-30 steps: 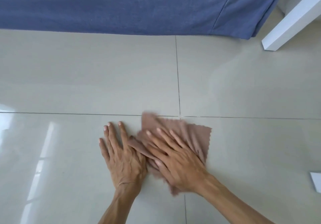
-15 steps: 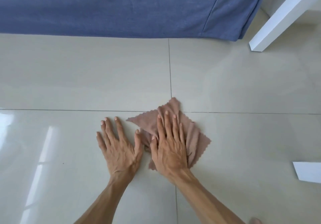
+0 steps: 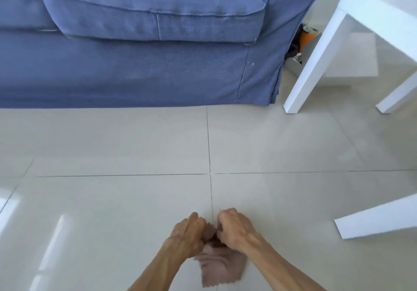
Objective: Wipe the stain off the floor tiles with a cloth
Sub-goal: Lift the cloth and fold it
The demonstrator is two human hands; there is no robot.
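Note:
A pinkish-brown cloth hangs in the air above the glossy beige floor tiles, near the bottom middle of the head view. My left hand and my right hand both grip its bunched top edge, fists close together. The lower part of the cloth dangles blurred between my forearms. I see no stain on the tiles around the grout cross.
A blue sofa fills the far side. A white table stands at the right, with legs by the sofa corner and another leg at the near right. Some clutter sits between sofa and table.
Both hands lay flat on the floor before, the right one pressing the cloth. Now both have closed on the cloth and lifted it, and the view has pulled back and up.

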